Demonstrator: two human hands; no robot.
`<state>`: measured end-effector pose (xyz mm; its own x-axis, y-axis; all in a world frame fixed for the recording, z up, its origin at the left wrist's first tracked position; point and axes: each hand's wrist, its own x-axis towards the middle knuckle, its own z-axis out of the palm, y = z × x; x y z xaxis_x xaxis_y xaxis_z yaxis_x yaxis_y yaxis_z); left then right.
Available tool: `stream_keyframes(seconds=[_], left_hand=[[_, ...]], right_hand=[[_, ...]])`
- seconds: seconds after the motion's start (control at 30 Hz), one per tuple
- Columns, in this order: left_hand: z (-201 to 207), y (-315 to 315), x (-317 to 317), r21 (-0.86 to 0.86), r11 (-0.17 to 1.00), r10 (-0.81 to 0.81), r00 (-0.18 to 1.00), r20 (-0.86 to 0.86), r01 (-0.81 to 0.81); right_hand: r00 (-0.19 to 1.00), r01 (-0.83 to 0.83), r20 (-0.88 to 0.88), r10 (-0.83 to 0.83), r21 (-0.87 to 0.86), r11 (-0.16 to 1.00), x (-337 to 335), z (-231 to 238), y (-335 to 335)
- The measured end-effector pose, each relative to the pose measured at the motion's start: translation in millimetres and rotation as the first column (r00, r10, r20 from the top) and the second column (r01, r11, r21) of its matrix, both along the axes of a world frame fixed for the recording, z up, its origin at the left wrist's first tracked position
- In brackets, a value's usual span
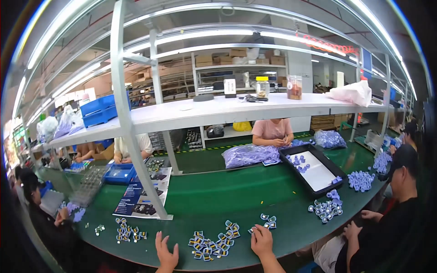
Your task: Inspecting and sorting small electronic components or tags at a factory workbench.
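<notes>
One pile of parts (124, 231) lies left of the left hand (166, 251), spread and empty; one bigger pile (211, 245) lies between both hands. The right hand (261, 240) touches one part (251, 230), whether gripped I cannot tell; about four loose parts (272, 219) lie just beyond.

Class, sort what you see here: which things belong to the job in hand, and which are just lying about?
Likely in the job:
- small blue-and-yellow parts between the left hand and right hand

Probably just lying about:
- yellow-lidded jar
- blue bins
- plastic bag on the shelf
</notes>
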<state>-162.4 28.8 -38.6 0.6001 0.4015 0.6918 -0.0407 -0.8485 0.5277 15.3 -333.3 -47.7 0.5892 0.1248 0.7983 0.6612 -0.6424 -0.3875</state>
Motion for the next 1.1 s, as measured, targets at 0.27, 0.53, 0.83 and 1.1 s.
stream_keyframes(seconds=[0.27, 0.53, 0.83, 1.1], left_hand=[[-13.1, 8.7, 15.6, 0.259, 0.947, -0.136, 0.969, -0.204, 0.188], [8.4, -1.3, 26.1, 0.268, 0.870, -0.243, 0.834, -0.495, 0.413], [2.5, 6.4, 44.0, 0.146, 0.753, -0.392, 0.615, -0.684, 0.642], [2.7, -6.7, 93.4, 0.107, 0.701, -0.470, 0.570, -0.674, 0.705]], right_hand=[[0.975, -0.224, -0.019, 0.223, -0.119, 0.967, -3.0, 12.4, 10.5], [0.864, -0.503, -0.215, 0.455, -0.354, 0.789, -8.3, 16.3, 36.7], [0.850, -0.520, -0.323, 0.416, -0.384, 0.763, -9.1, 3.7, 80.8], [0.846, -0.532, -0.247, 0.473, -0.329, 0.780, 12.6, -3.0, 98.1]])
